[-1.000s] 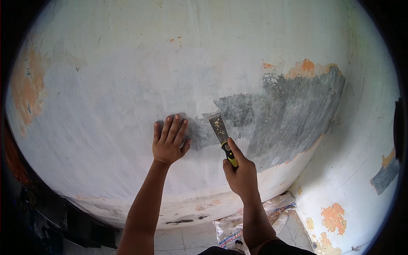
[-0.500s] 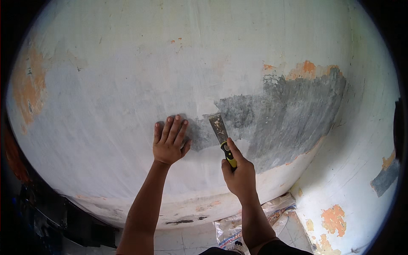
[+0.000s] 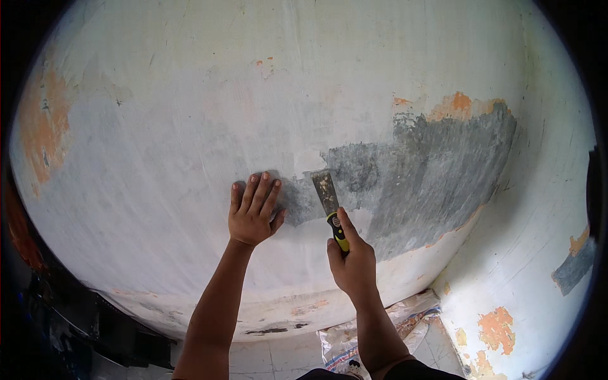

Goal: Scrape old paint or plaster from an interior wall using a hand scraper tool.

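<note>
In my right hand (image 3: 354, 263) is a putty knife (image 3: 326, 193) with a black and yellow-green handle, my index finger stretched along it. Specks of pale residue cover its metal blade, whose tip meets the wall (image 3: 158, 158) at the edge between pale coating and a bare grey patch (image 3: 437, 171). Left of the blade, my left hand (image 3: 253, 215) lies flat against the wall with its fingers spread, over the left end of the grey area.
A side wall (image 3: 532, 209) joins at the right, with peeled orange spots. Below, a printed plastic sack (image 3: 339, 339) lies on the tiled floor (image 3: 272, 358) by the wall's foot. Dark objects (image 3: 120, 323) stand at the lower left.
The putty knife and my right hand have shifted very slightly, the hand a little to the left. My left hand stays in place on the wall.
</note>
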The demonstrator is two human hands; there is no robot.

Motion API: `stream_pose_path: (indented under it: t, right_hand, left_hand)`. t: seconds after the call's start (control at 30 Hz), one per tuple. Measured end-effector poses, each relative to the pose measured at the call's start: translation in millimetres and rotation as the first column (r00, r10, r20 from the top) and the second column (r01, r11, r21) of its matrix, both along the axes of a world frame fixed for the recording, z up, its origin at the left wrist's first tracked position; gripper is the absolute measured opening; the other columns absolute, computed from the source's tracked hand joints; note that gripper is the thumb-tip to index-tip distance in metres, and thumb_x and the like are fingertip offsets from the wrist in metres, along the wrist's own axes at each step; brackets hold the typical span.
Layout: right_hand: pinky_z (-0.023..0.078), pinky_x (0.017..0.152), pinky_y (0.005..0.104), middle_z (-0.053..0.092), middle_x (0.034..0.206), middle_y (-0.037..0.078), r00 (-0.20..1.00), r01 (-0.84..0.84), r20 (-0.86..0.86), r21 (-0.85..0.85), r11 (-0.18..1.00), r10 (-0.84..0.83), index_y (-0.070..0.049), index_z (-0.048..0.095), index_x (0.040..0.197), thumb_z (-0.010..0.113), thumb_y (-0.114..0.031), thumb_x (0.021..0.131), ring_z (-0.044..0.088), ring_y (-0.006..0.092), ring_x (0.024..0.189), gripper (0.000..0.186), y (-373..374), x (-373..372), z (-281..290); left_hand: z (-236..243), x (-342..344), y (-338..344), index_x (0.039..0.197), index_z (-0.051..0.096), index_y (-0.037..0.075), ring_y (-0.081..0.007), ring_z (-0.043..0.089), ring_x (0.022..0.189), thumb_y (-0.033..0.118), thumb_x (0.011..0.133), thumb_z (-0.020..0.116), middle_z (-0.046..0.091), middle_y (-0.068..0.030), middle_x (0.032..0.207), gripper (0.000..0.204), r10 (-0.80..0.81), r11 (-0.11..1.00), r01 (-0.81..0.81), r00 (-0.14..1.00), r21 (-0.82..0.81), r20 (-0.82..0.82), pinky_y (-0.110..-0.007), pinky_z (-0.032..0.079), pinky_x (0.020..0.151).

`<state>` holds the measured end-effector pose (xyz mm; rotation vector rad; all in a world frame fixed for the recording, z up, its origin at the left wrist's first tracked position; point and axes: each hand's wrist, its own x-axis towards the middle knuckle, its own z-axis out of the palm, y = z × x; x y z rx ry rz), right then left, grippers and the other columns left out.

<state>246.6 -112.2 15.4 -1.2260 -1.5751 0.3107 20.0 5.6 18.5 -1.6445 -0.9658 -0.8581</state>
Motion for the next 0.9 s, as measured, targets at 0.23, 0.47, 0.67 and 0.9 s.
stream_pose_path:
  t: [0.23,0.47,0.67,0.9]
  right_hand:
    - [0.054,0.071,0.0422,0.067,0.092,0.022,0.999,-0.022,0.028,-0.057,0.998,0.024,-0.016,0.037,0.15,0.06,-0.013,0.089,0.068,0.0358,0.08,0.065,-7.6,5.5,8.8]
    - [0.054,0.073,0.0409,0.068,0.095,0.02,1.0,-0.017,0.015,0.04,0.999,0.016,-0.017,0.036,0.15,0.06,-0.012,0.089,0.068,0.0349,0.082,0.067,-3.1,7.4,3.2]
    - [0.054,0.07,0.0408,0.067,0.09,0.021,0.999,-0.003,0.042,-0.002,1.0,0.003,-0.017,0.039,0.149,0.061,-0.013,0.089,0.068,0.0351,0.078,0.065,-4.6,5.5,2.7]
    - [0.054,0.07,0.0415,0.067,0.09,0.02,1.0,-0.015,0.01,0.043,0.999,0.015,-0.019,0.038,0.149,0.062,-0.013,0.088,0.068,0.0356,0.079,0.065,-1.0,6.7,-1.5]
  left_hand:
    - [1.1,-2.1,1.2,0.142,0.051,0.021,-0.0253,0.034,0.143,0.047,0.095,0.046,0.04,-0.0058,0.153,0.055,-0.014,1.0,0.014,1.0,0.001,0.01,-0.053,0.018,0.119]
    - [-0.2,-1.2,3.0,0.143,0.05,0.021,-0.0259,0.033,0.144,0.047,0.095,0.045,0.04,-0.0068,0.153,0.054,-0.027,1.0,0.027,1.0,-0.003,0.012,-0.053,0.017,0.119]
    - [-0.9,-1.9,0.2,0.142,0.05,0.02,-0.0258,0.032,0.144,0.048,0.096,0.044,0.04,-0.0067,0.153,0.055,-0.025,1.0,0.024,1.0,0.012,0.008,-0.053,0.016,0.119]
    - [1.3,-1.9,0.6,0.143,0.05,0.02,-0.025,0.032,0.144,0.048,0.096,0.045,0.04,-0.0063,0.153,0.055,-0.026,1.0,0.026,1.0,0.004,0.012,-0.053,0.016,0.119]
